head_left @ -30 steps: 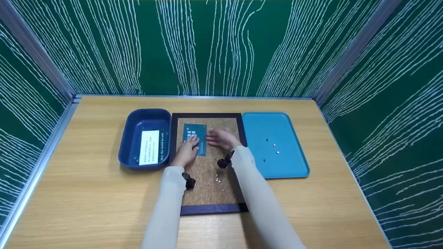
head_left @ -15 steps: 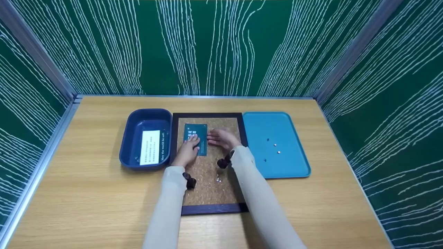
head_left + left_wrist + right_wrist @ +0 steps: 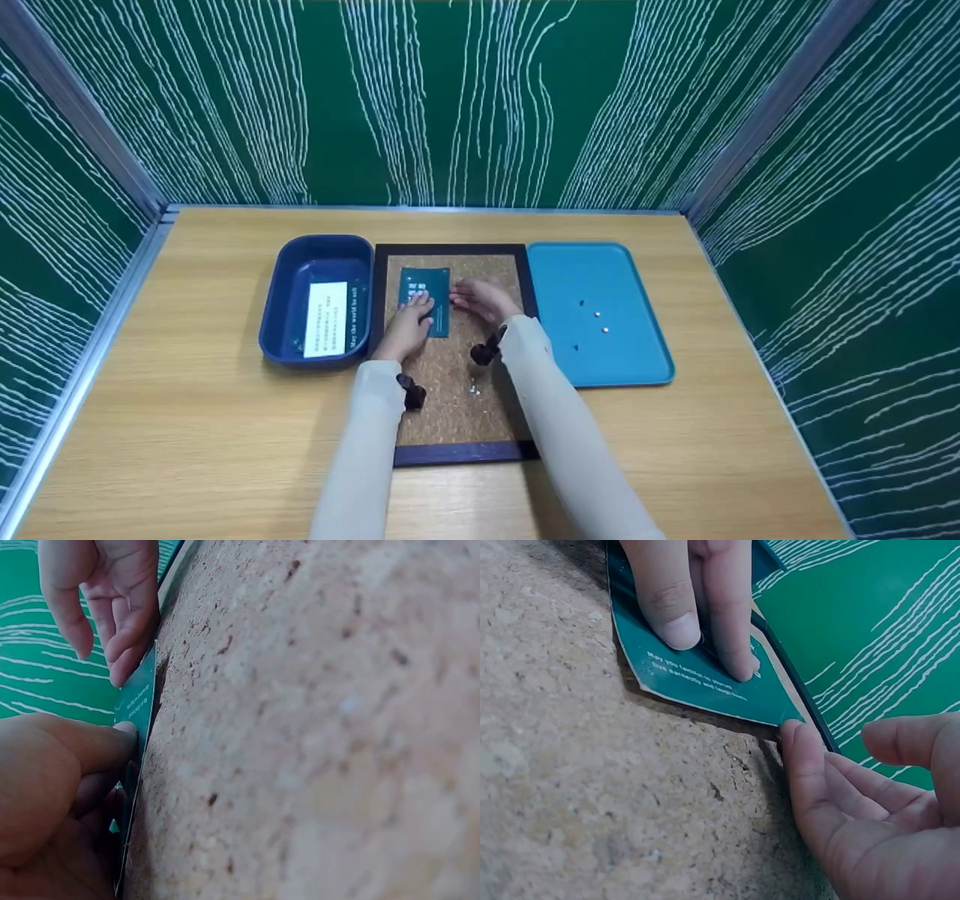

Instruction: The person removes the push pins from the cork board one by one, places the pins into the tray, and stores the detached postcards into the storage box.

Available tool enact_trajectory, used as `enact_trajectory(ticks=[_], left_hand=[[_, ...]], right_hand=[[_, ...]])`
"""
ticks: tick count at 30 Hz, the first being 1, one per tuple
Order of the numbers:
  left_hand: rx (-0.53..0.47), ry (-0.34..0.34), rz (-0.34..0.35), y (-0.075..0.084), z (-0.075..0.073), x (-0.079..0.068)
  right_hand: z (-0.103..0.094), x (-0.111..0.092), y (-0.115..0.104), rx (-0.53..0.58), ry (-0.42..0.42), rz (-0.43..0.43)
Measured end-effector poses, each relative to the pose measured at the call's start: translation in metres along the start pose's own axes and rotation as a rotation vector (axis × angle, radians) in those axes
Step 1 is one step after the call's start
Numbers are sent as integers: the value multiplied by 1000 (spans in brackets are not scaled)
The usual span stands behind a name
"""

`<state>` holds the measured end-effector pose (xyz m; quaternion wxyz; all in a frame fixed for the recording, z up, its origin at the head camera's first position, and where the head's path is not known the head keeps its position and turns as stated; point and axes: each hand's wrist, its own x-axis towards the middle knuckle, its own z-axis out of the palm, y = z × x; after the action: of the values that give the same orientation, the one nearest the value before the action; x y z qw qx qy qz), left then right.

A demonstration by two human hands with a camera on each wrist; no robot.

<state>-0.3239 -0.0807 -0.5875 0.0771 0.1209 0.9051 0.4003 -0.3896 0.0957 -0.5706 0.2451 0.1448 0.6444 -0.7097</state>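
A teal printed card (image 3: 441, 311) lies near the top left of a dark-framed corkboard (image 3: 450, 420). My left hand (image 3: 406, 328) presses on it, thumb and fingertips resting on its face in the right wrist view. At the card's right side is my right hand (image 3: 487, 300), its fingers fairly straight. One of its fingertips (image 3: 793, 739) touches the card's edge near a corner, while its thumb stands apart. The card's near edge lifts slightly off the cork in the right wrist view. In the head view, the left hand hides part of the card's printing.
Left of the board stands a deep navy bin (image 3: 266, 322) holding a white-and-green card (image 3: 326, 320). To the right, a flat blue tray (image 3: 630, 364) carries several small pins (image 3: 597, 314). Small clear or shiny pieces (image 3: 474, 390) lie on the lower cork. Green walls surround the table.
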Motion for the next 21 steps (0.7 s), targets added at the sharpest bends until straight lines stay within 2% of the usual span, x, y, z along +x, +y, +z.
enact_trajectory(ticks=[13,21], left_hand=[[5,-17,-28,-1,1,1],[22,-6,-15,-1,1,1]], right_hand=[[2,0,0,-58,22,-11],[5,-3,1,-127,35,-45]])
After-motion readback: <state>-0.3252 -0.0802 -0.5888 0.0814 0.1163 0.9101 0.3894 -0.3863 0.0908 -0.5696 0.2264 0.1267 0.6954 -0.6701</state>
